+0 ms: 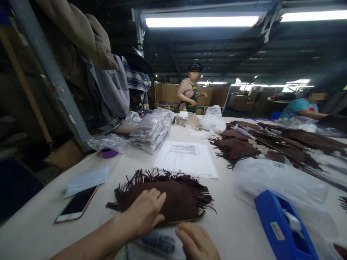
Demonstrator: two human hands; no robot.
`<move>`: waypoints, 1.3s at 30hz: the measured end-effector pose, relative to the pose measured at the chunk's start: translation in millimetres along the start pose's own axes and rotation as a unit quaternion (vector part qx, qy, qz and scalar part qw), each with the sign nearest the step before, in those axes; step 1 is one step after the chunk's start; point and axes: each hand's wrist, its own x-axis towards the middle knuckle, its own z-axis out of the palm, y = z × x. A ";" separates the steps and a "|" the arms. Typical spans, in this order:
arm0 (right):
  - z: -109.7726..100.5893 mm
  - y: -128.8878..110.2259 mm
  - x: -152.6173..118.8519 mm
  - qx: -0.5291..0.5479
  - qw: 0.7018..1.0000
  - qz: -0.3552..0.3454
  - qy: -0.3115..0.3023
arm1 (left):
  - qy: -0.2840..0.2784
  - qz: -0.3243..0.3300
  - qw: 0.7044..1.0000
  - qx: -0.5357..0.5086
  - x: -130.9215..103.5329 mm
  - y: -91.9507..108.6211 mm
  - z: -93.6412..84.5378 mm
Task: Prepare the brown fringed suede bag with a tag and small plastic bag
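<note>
A dark brown bag [176, 198] with long fringes lies flat on the pale table in front of me, a thin gold line along its near edge. My left hand [146, 211] rests palm down on its near left part, fingers stretched out. Just below that edge, my right hand [199, 240] has its fingers bent at the right side of a clear plastic bag [159, 245]. Something dark shows through the plastic. The right thumb is hidden, and the hand's lower part runs out of the picture.
A phone [77, 204] and folded papers [86, 180] lie left. Beyond are printed sheets [187, 159] and a stack of plastic-wrapped packs [151, 130]. At right are a blue tape dispenser [271, 220], clear plastic [282, 180] and brown fringed pieces [238, 148]. Two people [191, 92] work farther off.
</note>
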 end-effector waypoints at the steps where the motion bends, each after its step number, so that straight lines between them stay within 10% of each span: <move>1: -9.6 11.6 5.2 -0.071 0.997 -0.030 -0.001 | -0.005 -0.026 0.999 0.024 -16.4 -0.5 22.0; 5: -20.6 47.3 31.1 -0.446 0.871 -0.203 -0.017 | 0.119 -0.087 0.979 0.140 -49.6 -1.2 99.1; 8: -10.8 45.1 53.3 -0.540 0.813 -0.197 -0.096 | 0.169 -0.100 0.965 0.174 -42.6 -6.5 115.1; 11: -18.1 12.0 83.7 -0.539 0.809 -0.141 -0.185 | 0.090 -0.141 0.977 0.133 -30.8 -18.7 84.4; 15: -68.0 -61.4 130.2 -0.525 0.814 -0.116 -0.220 | -0.059 -0.211 0.976 0.003 -21.6 -46.4 -2.7; 19: -121.9 -126.9 155.4 -0.500 0.829 -0.008 -0.250 | -0.075 -0.140 0.982 -0.098 -10.9 -68.3 -92.2; 23: -153.9 -148.2 149.1 -0.388 0.888 0.024 -0.246 | -0.112 -0.098 0.965 -0.215 -2.7 -73.4 -142.7; 28: -165.4 -125.9 134.7 -0.322 0.916 0.051 -0.232 | -0.082 -0.077 0.976 -0.184 10.9 -75.8 -138.0; 39: -169.6 -84.7 129.5 -0.467 0.868 0.032 -0.164 | 0.077 0.001 0.992 0.101 47.7 -80.3 -105.1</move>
